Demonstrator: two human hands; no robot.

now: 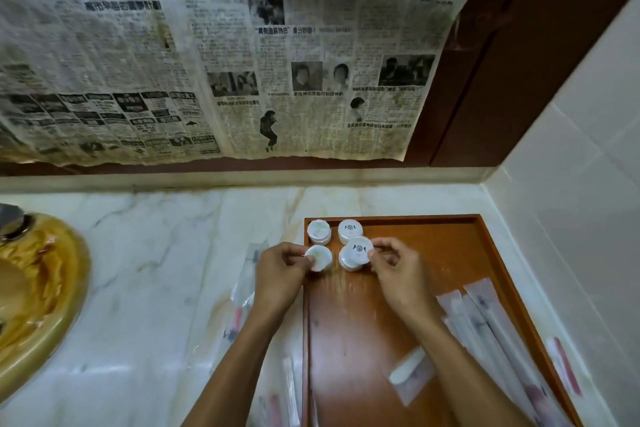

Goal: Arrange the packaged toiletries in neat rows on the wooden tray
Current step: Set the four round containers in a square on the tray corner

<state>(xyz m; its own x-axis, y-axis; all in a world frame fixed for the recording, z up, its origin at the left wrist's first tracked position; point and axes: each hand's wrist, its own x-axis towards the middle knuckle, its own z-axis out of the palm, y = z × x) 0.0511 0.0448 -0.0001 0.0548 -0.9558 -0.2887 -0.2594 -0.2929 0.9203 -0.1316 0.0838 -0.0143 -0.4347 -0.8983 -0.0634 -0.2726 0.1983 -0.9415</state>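
Hands (282, 267) (398, 270) on round white jars (320, 257), wooden tray (485, 236).

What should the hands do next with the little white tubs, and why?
Probably set down the two front tubs, the left hand's and the right hand's, square behind the back pair, since both are pinched and the right one sits tilted, crowding its neighbour.

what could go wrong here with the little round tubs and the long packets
1. The right hand holds its front tub against the rear tub; a nudge could shift that row.
2. The long sachets lie slanted on the wooden tray, leaving little space for straight rows.
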